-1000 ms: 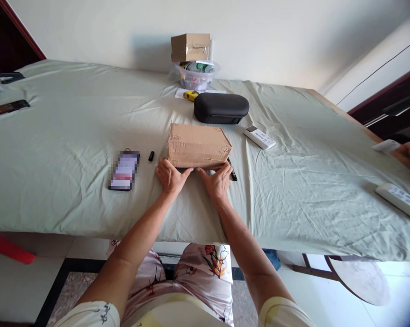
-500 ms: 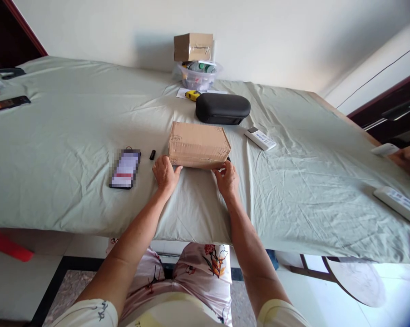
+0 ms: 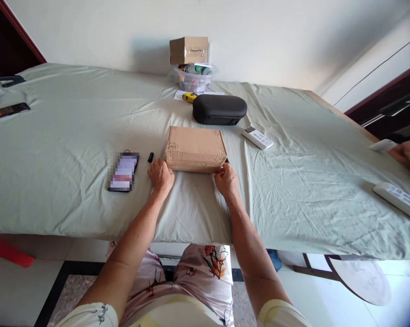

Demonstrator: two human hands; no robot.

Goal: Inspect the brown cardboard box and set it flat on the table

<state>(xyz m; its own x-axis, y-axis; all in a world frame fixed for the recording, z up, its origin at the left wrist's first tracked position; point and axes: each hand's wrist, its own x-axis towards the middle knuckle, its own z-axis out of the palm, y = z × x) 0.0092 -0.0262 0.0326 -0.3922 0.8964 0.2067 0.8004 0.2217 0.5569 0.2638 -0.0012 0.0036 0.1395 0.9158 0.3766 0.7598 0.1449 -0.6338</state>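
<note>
A flat brown cardboard box (image 3: 195, 148) lies on the pale green cloth-covered table (image 3: 71, 136), near its front edge and straight ahead of us. Our left hand (image 3: 160, 175) sits at the box's seven o'clock corner and our right hand (image 3: 226, 180) at its five o'clock corner. Both have their fingers curled in narrow against the cardboard, and we cannot tell whether either truly grips it. A small black cap (image 3: 150, 157) lies just beside the box at nine o'clock. Beyond the cap, at eight o'clock, is a black smartphone (image 3: 123, 171). At two o'clock rests a white remote control (image 3: 258, 138). A black oval zip case (image 3: 219, 109) lies at one o'clock, with a yellow tape measure (image 3: 190, 96) behind it. Farther off at twelve o'clock, against the wall, a clear plastic tub (image 3: 194, 77) carries a smaller taped cardboard carton (image 3: 188, 50) on top. Well apart at three o'clock, another person's hand (image 3: 409, 152) rests near a second white remote (image 3: 398, 200), and a dark phone (image 3: 7, 111) lies far out at ten o'clock.
</note>
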